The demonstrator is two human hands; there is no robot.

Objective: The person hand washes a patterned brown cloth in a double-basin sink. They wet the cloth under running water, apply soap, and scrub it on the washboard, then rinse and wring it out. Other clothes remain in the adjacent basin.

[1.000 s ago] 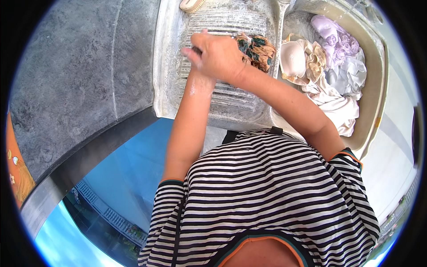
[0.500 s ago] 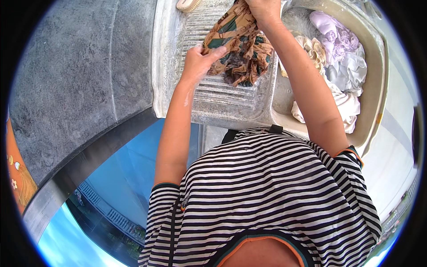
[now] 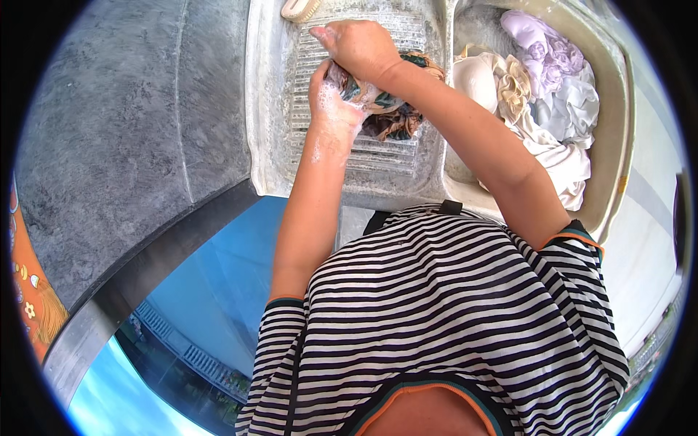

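A wet, brown and teal patterned cloth (image 3: 392,116) lies bunched on the ribbed washboard (image 3: 378,156) of a pale stone sink. My left hand (image 3: 329,98), covered in soap suds, grips the cloth's left end. My right hand (image 3: 360,47) presses on top of the same bunch, fingers closed over it. Both forearms come up from my striped shirt at the lower edge.
A basin (image 3: 618,131) to the right holds white and lilac laundry (image 3: 552,80). A scrubbing brush (image 3: 299,9) rests at the washboard's far edge. A grey stone counter (image 3: 123,131) spreads to the left, with a blue surface below it.
The cloth was lifted and spread open half a second ago; now it is bunched down on the washboard again, with both hands closed over it.
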